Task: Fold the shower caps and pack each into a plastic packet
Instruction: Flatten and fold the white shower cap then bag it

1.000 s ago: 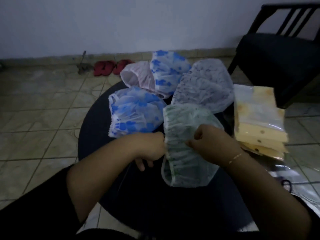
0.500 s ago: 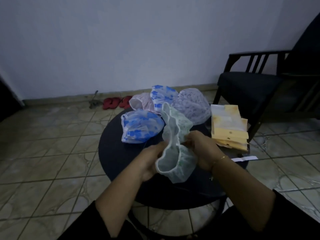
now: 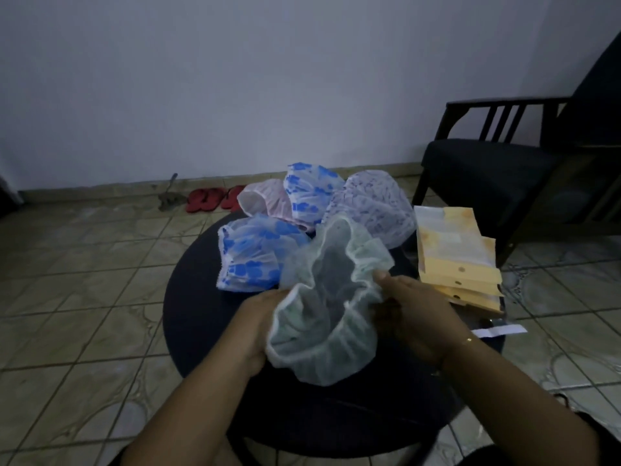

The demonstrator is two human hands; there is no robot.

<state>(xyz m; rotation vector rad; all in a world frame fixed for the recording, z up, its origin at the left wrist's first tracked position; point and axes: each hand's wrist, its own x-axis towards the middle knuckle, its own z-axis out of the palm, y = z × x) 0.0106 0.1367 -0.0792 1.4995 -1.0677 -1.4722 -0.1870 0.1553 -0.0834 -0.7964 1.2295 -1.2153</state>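
Green shower cap [image 3: 324, 317] between both hands (opening upward)

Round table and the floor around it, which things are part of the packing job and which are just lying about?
Job: green shower cap in left hand and right hand; four other shower caps; plastic packets.
Lying about: red slippers; black chair; paper strip.
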